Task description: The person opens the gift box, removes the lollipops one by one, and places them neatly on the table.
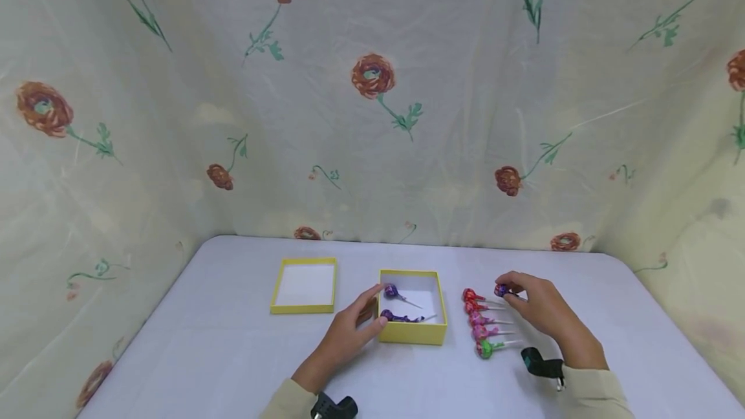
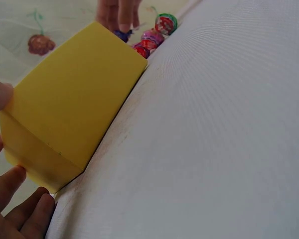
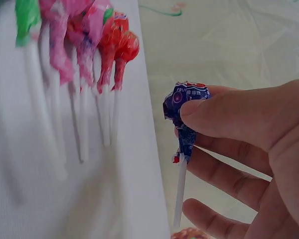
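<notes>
My right hand [image 1: 541,306] pinches a purple-wrapped lollipop [image 3: 187,102] between thumb and fingers, its white stick pointing down in the right wrist view. Beside it lies a row of lollipops with red, pink and green wrappers [image 1: 478,319], sticks toward the right. My left hand [image 1: 349,332] rests at the left side of a yellow box [image 1: 412,333], fingertips and thumb at its wall and rim with the fingers fairly straight. Inside the open box are purple lollipops [image 1: 391,291], one near the back and more along the front wall.
A yellow-edged box lid [image 1: 303,309] lies inside up on the white table [image 1: 221,341], left of the box. Behind the table hangs a floral curtain [image 1: 454,115], which also closes in both sides.
</notes>
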A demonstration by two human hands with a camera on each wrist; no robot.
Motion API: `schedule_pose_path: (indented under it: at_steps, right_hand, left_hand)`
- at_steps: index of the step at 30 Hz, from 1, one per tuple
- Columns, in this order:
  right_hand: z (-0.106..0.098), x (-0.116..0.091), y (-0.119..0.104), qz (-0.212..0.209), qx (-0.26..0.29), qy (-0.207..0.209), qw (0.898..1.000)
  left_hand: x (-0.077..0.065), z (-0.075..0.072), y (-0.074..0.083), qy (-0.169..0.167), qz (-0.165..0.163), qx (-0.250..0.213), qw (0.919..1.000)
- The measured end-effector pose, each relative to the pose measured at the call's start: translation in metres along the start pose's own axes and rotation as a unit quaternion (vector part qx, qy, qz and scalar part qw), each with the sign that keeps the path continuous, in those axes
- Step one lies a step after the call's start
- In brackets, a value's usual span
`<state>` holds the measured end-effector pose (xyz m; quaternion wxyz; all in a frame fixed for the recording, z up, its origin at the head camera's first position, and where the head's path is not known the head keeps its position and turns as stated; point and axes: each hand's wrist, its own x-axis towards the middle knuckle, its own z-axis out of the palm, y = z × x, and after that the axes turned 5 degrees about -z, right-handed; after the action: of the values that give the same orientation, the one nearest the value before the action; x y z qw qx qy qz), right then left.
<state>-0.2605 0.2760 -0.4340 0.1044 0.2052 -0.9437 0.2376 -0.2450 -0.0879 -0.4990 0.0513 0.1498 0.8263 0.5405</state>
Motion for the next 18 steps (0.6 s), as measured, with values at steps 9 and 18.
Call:
schedule_pose_path:
  at_steps: [9, 18]
  right_hand:
    - [0.005, -0.004, 0.017, 0.030, -0.004, -0.032, 0.999]
    - [0.008, -0.004, 0.023, 0.067, -0.012, -0.072, 0.995]
  left_hand:
    - [0.001, -0.001, -0.001, 0.002, 0.002, 0.004, 1.0000]
    - [0.002, 0.000, -0.002, 0.002, -0.004, 0.002, 1.0000]
